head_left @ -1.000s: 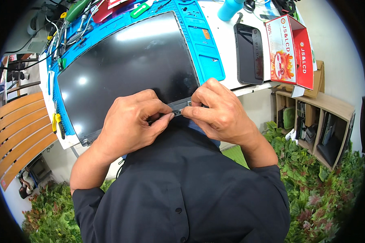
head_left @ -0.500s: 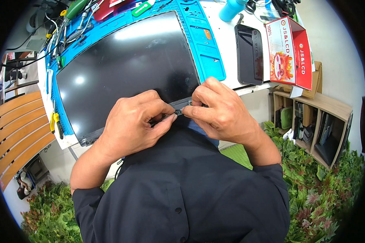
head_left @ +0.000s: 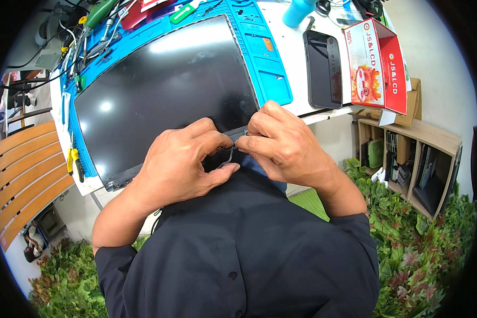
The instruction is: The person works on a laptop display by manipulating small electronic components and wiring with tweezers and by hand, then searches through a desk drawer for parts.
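Observation:
A large black LCD screen panel (head_left: 169,79) lies face up, its near edge toward me. At that edge my left hand (head_left: 188,153) has its thumb and index finger apart, the index fingertip touching the dark strip along the panel's border. A thin dark cable (head_left: 229,158) hangs in a curve between that finger and thumb. Close beside it, my right hand (head_left: 283,142) is closed, thumb and index finger pinched on the panel's lower border. What lies inside this pinch is mostly hidden by the fingers.
Under the panel is a blue repair mat (head_left: 267,63) on a white table. A black phone (head_left: 323,69) and a red and white box (head_left: 376,69) stand at the right. Tools and cables crowd the far left; yellow-handled pliers (head_left: 74,163) lie at the left edge.
My left thumb has dropped away from the index finger, opening its pinch, and the thin cable now shows between them. My right hand stays pinched at the panel's border.

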Demonstrator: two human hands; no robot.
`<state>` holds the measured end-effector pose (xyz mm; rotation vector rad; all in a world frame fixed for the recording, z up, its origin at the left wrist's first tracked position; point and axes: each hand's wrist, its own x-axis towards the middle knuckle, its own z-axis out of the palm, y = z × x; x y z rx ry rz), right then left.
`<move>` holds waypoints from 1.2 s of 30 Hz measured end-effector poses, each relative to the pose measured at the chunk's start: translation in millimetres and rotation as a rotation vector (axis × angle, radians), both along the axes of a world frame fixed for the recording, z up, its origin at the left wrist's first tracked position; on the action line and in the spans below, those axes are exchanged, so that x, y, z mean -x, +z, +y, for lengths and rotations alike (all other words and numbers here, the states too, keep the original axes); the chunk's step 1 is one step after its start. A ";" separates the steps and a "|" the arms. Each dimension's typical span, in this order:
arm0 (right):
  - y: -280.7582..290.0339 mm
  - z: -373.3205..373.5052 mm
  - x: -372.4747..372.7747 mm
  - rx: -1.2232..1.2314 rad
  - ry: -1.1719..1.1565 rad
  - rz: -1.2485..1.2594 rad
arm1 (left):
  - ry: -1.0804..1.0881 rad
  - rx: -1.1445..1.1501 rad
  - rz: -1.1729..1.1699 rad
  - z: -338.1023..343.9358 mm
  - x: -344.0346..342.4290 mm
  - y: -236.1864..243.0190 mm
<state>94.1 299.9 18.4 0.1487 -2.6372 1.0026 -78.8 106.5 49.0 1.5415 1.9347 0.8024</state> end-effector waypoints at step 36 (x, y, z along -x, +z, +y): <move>-25.3 -23.8 -32.0 0.231 -0.377 0.101 | -0.068 0.047 -0.006 8.0 3.2 4.6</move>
